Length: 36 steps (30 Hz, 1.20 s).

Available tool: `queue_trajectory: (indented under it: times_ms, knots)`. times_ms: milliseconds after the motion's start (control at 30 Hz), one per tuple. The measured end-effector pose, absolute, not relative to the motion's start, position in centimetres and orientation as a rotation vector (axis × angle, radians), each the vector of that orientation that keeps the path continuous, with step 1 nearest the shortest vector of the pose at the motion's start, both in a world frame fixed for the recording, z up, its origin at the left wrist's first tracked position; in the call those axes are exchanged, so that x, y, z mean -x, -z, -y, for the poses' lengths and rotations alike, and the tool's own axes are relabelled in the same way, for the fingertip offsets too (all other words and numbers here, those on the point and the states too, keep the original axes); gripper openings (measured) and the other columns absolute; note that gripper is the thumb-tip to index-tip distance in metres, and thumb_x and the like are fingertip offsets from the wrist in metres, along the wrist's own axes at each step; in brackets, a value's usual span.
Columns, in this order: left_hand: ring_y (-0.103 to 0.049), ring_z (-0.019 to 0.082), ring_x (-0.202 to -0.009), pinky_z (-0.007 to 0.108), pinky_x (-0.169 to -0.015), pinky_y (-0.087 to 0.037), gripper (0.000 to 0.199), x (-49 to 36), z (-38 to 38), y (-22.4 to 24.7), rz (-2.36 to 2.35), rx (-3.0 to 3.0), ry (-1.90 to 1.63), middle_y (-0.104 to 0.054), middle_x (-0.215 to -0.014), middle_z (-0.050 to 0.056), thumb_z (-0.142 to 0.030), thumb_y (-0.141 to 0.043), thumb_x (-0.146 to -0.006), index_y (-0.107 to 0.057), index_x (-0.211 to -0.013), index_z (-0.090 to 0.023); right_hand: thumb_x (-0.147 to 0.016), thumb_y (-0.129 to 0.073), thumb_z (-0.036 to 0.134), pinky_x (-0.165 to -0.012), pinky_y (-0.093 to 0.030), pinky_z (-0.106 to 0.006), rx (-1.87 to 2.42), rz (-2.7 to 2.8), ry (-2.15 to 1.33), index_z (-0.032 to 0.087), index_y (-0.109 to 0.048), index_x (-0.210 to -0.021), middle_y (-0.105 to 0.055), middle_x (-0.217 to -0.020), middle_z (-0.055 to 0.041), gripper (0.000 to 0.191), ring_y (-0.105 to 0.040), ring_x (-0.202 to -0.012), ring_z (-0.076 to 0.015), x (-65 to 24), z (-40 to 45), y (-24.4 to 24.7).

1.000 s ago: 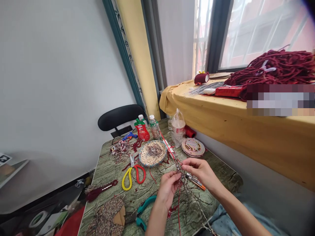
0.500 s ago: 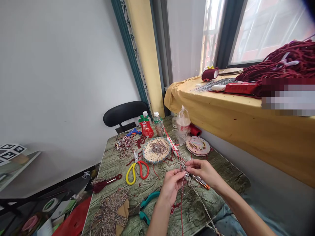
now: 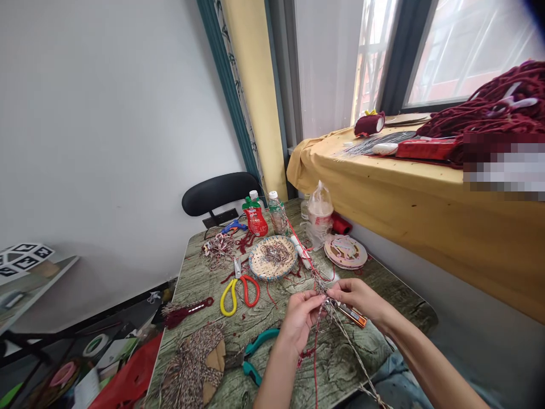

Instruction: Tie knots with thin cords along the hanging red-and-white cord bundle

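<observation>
Over the table, my left hand [image 3: 303,319] is closed in a pinch on a bundle of mottled multicoloured cord [image 3: 318,280]. My right hand [image 3: 361,300] pinches the same cord just beside the left fingertips. A red cord [image 3: 295,232] runs into this bundle from a clear bottle [image 3: 276,213] at the back. Loose cord ends [image 3: 356,363] hang from the fingers towards the table's front edge. The exact knotting between the fingertips is too small to make out. An orange-ended pen-like tool [image 3: 356,318] lies below my right hand.
Scissors with yellow and red handles [image 3: 230,298] lie left of my hands, near a woven basket [image 3: 254,271] of cord scraps. Teal-handled pliers [image 3: 259,341] and a card wound with mottled cord [image 3: 191,360] sit nearer. A bagged cup [image 3: 320,213] and round discs [image 3: 346,251] stand behind.
The view has shifted slightly, so most things appear a little further right. My fingertips remain together on the cord, with the right fingers slightly closer to the left.
</observation>
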<state>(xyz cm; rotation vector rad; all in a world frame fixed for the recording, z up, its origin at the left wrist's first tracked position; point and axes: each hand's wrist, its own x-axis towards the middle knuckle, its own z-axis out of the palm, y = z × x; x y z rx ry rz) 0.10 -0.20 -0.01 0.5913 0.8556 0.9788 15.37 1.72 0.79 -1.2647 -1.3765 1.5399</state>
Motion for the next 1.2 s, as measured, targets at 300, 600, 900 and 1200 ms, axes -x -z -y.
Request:
queue_trajectory:
  times_ms: [300,600,900,1200]
  knots:
    - [-0.051,0.006,-0.055,0.017,-0.054,-0.043,0.016,-0.4,0.3,0.0,-0.847,-0.593,-0.987,-0.059,-0.066,0.002,-0.019,-0.070,-0.058,-0.063,-0.069,-0.009,-0.065,-0.064,0.042,-0.039,-0.031,-0.018,1.128,0.855,-1.732,0.017,-0.052,-0.060,-0.044,-0.052,0.0049,0.028,-0.037,-0.044,-0.0050,-15.0,-0.1,0.3]
    - [-0.049,0.005,-0.050,0.017,-0.053,-0.044,0.017,-0.2,0.2,0.3,-0.868,-0.581,-0.990,-0.056,-0.058,0.000,-0.021,-0.071,-0.056,-0.061,-0.064,-0.010,-0.068,-0.063,0.028,-0.030,-0.037,-0.011,1.117,0.409,-1.466,0.022,-0.051,-0.069,-0.051,-0.062,0.0031,0.014,-0.044,-0.043,-0.0040,-21.0,0.1,1.4]
    - [-0.050,0.006,-0.050,0.018,-0.054,-0.043,0.019,-0.3,0.3,0.1,-0.887,-0.581,-0.989,-0.057,-0.059,0.001,-0.022,-0.072,-0.055,-0.061,-0.064,-0.010,-0.059,-0.064,0.021,-0.049,-0.047,-0.023,1.378,0.491,-1.053,0.022,-0.056,-0.074,-0.059,-0.076,-0.0009,0.016,-0.054,-0.063,-0.0142,-24.0,0.5,1.3]
    - [-0.049,0.005,-0.050,0.018,-0.053,-0.044,0.023,0.2,0.6,0.3,-0.852,-0.641,-0.971,-0.055,-0.060,0.001,-0.027,-0.070,-0.059,-0.062,-0.071,-0.010,-0.077,-0.043,0.048,-0.046,-0.040,-0.024,1.201,1.396,-1.413,0.017,-0.051,-0.105,-0.058,-0.067,-0.0016,0.042,-0.048,-0.050,-0.0115,-15.2,0.6,-0.8]
